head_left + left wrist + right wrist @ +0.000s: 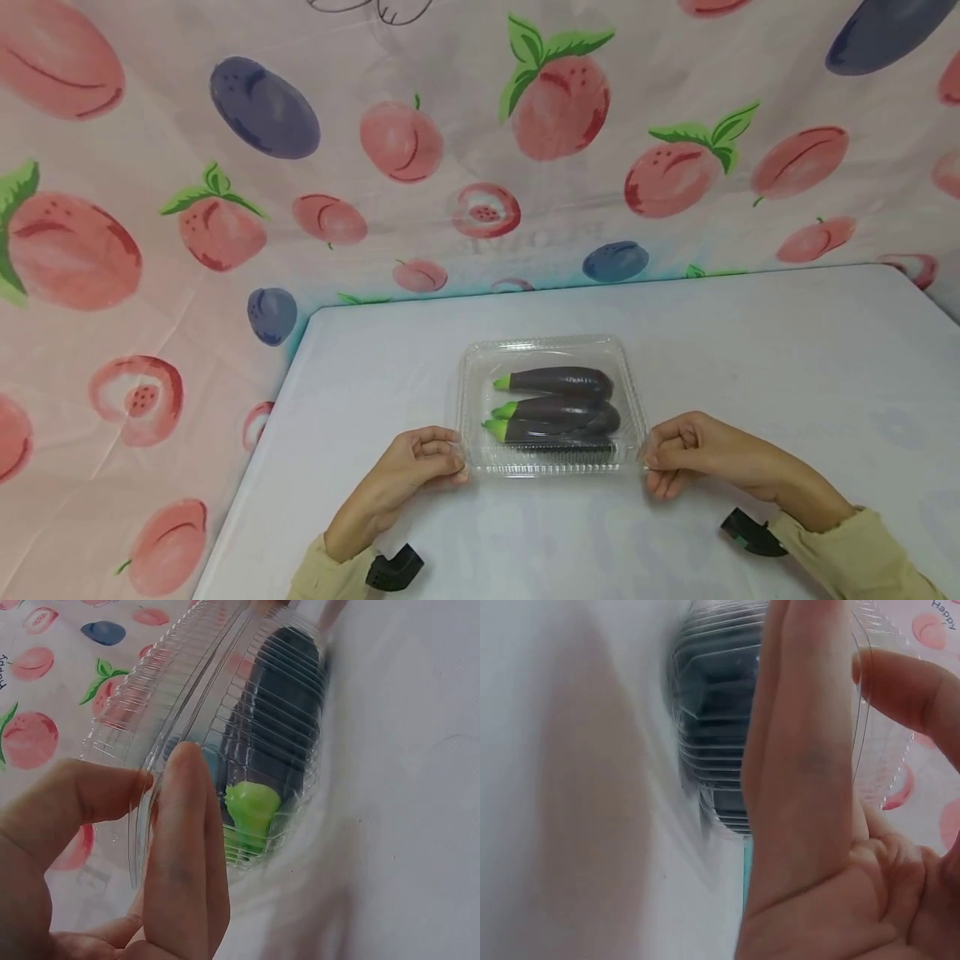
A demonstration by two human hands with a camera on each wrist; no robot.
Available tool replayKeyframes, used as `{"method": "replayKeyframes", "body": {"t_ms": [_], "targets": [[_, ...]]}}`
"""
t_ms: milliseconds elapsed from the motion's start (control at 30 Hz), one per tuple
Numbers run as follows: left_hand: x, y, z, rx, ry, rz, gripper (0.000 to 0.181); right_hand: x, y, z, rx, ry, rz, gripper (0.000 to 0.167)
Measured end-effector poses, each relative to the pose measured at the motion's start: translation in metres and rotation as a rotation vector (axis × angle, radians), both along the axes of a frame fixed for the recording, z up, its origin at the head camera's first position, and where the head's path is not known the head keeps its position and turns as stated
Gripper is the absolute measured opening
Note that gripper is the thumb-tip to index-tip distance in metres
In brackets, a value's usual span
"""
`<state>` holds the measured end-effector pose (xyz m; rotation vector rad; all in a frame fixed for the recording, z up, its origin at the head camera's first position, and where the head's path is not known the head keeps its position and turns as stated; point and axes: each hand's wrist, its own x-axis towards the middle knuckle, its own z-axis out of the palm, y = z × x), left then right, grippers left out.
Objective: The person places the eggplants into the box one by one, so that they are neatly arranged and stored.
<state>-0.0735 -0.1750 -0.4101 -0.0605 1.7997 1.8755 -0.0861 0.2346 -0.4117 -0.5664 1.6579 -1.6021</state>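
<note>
A clear plastic clamshell box (551, 348) with its lid down stands on the white table, and three dark purple eggplants (562, 382) with green stem ends lie inside it. At the box's near left corner my left hand (420, 462) pinches the rim between thumb and fingers. On the opposite near corner, my right hand (693, 454) pinches the rim the same way. In the left wrist view one eggplant's green end (253, 810) shows through the ribbed wall. Through the box wall in the right wrist view, a dark eggplant (716, 697) is partly hidden behind my fingers.
The white tabletop (360, 367) spreads around the box. Behind it and to the left hangs a pink cloth (337, 150) printed with peaches. Below each sleeve a black wrist camera (395, 568) is visible.
</note>
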Motion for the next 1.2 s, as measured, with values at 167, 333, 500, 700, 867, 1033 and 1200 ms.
{"method": "replayKeyframes", "body": {"t_ms": [167, 333, 500, 700, 867, 1033, 1200], "targets": [[-0.001, -0.001, -0.002, 0.004, 0.002, -0.013, 0.048, 0.001, 0.0, 0.0, -0.005, -0.01, 0.005, 0.028], [-0.001, -0.001, -0.001, -0.004, 0.014, -0.011, 0.049, 0.002, 0.0, 0.001, -0.011, -0.019, 0.0, 0.028], [0.0, 0.003, 0.0, -0.029, 0.019, 0.013, 0.047, 0.002, -0.001, 0.002, -0.002, -0.025, -0.008, 0.027], [0.002, 0.01, 0.002, -0.038, 0.037, 0.046, 0.045, 0.003, -0.003, 0.003, 0.025, -0.024, -0.035, 0.024], [0.003, 0.012, 0.003, -0.034, 0.036, 0.061, 0.041, 0.003, -0.005, 0.002, 0.026, -0.012, -0.05, 0.02], [0.003, 0.013, 0.002, -0.039, 0.023, 0.076, 0.038, 0.002, -0.007, -0.002, -0.01, -0.019, -0.052, 0.016], [0.002, 0.012, 0.002, -0.023, 0.0, 0.087, 0.039, 0.002, -0.006, -0.002, -0.043, -0.01, -0.044, 0.017]]}}
